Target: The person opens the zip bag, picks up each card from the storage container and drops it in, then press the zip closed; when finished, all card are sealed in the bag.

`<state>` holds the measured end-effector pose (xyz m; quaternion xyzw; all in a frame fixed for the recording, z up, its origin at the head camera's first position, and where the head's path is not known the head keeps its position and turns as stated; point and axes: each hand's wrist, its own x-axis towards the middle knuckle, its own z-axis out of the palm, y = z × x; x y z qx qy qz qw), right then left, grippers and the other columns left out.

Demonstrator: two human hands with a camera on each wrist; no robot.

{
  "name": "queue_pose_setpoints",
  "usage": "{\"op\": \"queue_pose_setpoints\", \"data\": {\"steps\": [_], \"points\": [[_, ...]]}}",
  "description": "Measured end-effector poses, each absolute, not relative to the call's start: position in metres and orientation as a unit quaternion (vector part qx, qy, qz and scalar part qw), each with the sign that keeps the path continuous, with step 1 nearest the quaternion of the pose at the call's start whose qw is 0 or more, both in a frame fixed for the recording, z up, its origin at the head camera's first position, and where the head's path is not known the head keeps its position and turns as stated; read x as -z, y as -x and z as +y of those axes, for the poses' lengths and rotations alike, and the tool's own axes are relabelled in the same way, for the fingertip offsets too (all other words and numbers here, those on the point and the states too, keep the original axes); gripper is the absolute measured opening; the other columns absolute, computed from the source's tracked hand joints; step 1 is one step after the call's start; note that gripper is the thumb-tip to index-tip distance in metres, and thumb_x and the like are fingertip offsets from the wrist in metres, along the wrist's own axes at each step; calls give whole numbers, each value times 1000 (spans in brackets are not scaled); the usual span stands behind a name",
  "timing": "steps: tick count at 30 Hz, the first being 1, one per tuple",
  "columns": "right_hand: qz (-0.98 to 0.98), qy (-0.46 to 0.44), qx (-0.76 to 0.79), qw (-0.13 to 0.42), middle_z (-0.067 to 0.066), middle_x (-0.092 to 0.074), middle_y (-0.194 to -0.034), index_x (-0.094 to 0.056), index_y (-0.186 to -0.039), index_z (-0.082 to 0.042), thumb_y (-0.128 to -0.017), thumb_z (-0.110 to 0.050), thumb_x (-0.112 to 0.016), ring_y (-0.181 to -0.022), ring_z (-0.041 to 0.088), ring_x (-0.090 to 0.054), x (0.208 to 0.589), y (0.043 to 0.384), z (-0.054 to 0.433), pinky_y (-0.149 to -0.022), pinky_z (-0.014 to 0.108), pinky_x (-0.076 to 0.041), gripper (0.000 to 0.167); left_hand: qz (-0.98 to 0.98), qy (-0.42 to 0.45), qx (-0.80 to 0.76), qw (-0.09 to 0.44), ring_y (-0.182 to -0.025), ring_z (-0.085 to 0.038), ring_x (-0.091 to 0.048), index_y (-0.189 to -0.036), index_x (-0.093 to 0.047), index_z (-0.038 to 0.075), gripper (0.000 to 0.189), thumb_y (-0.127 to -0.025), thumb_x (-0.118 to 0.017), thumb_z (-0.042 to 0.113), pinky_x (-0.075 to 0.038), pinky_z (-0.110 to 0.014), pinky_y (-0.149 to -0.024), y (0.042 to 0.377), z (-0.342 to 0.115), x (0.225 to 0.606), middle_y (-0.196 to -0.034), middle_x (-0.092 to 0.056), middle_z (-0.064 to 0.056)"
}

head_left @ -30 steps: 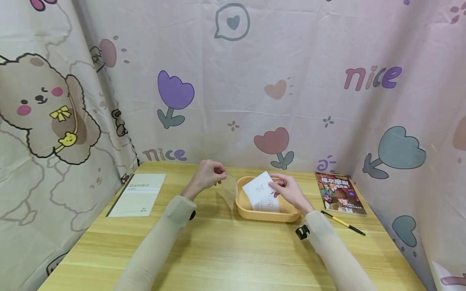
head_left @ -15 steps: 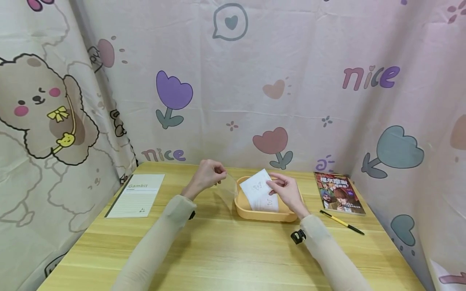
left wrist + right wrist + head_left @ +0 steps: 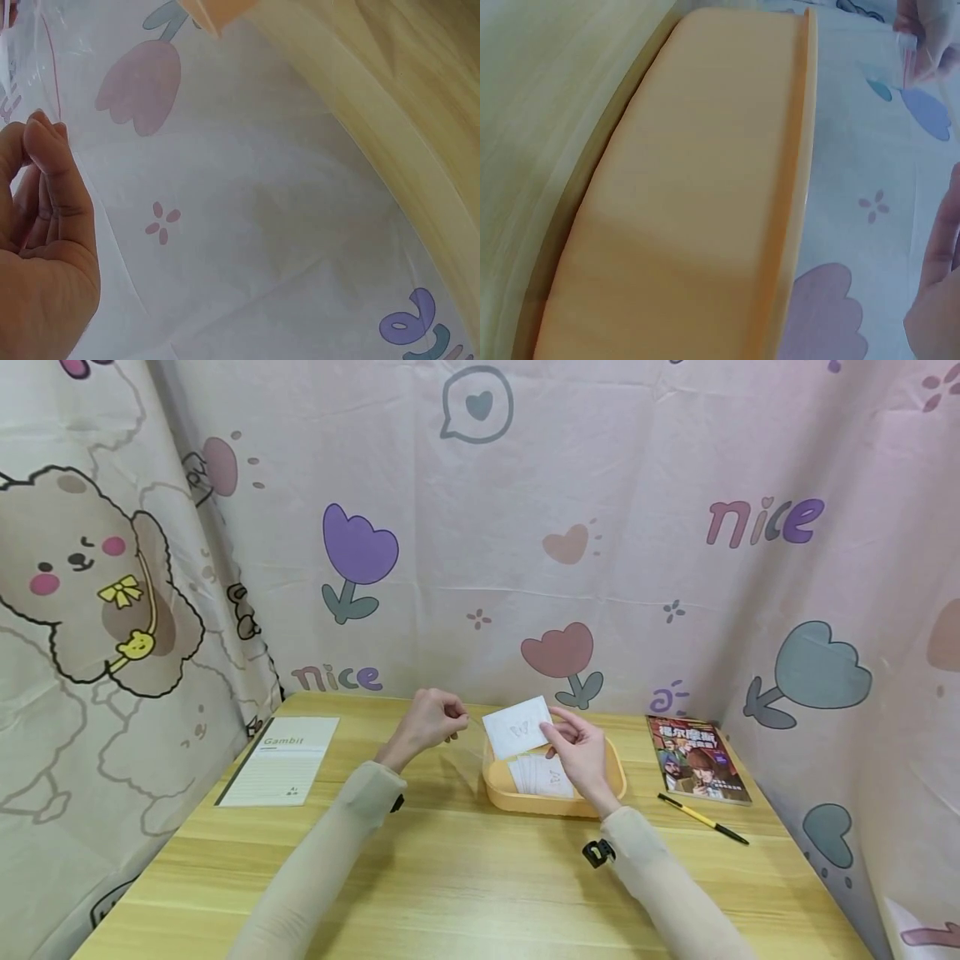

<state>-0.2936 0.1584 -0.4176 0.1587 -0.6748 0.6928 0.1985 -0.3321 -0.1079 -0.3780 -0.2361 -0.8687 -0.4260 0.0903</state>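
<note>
My left hand (image 3: 427, 720) pinches the top edge of a clear plastic zip bag (image 3: 472, 758), which hangs beside the basket's left end. A red line along the bag's mouth shows near the fingertips in the left wrist view. My right hand (image 3: 581, 753) pinches a flat white square packet (image 3: 516, 727) with a faint butterfly print, held tilted over the back left of the orange basket (image 3: 540, 804). Several similar white packets (image 3: 538, 775) lie fanned out inside the basket. In the right wrist view the basket's side wall (image 3: 682, 172) fills the middle, and the held packet is mostly out of sight.
On the wooden table (image 3: 480, 877), a "Gambit" notebook (image 3: 281, 762) lies at the left. An illustrated magazine (image 3: 699, 760) lies at the right, with a yellow and black pen (image 3: 703, 818) in front of it. A printed curtain (image 3: 465, 527) stands behind the table.
My right hand has lifted one packet up and leftward toward the bag, uncovering the fanned packets in the basket. The left hand has stayed nearly still with the bag.
</note>
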Motion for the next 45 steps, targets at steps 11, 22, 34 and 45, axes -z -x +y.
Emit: {"op": "queue_pose_setpoints", "data": {"steps": [11,22,34,45], "points": [[-697,-176,-636,281,30,-69,-80,-65,-117,9,-87,2,-68,-44,23,-59,407,276,136,-44,28,-52,31,-869,224,435,72,-48,-15,-63,-79,-73,1,8,-81,-66,2,-55,-28,-46,332,-103,379,-67,-69,-6],[-711,-221,-587,317,26,-70,-74,-67,-110,11,-83,7,-70,-46,11,-60,411,271,130,-44,19,-51,28,-875,218,429,58,-45,-17,-61,-75,-73,5,9,-80,-66,1,-56,-29,-45,331,-98,377,-64,-68,-3],[-730,-220,-563,319,24,-70,-72,-69,-102,10,-81,6,-73,-53,16,-64,408,270,120,-47,19,-53,22,-873,216,435,48,-46,-17,-60,-76,-72,4,9,-81,-65,0,-57,-33,-47,330,-94,375,-68,-70,-11],[-738,-187,-589,271,21,-69,-73,-67,-90,7,-84,0,-72,-53,32,-63,407,267,110,-41,27,-51,10,-872,215,437,52,-47,-18,-61,-76,-72,4,8,-80,-66,0,-57,-32,-47,333,-90,373,-68,-70,-11]]}}
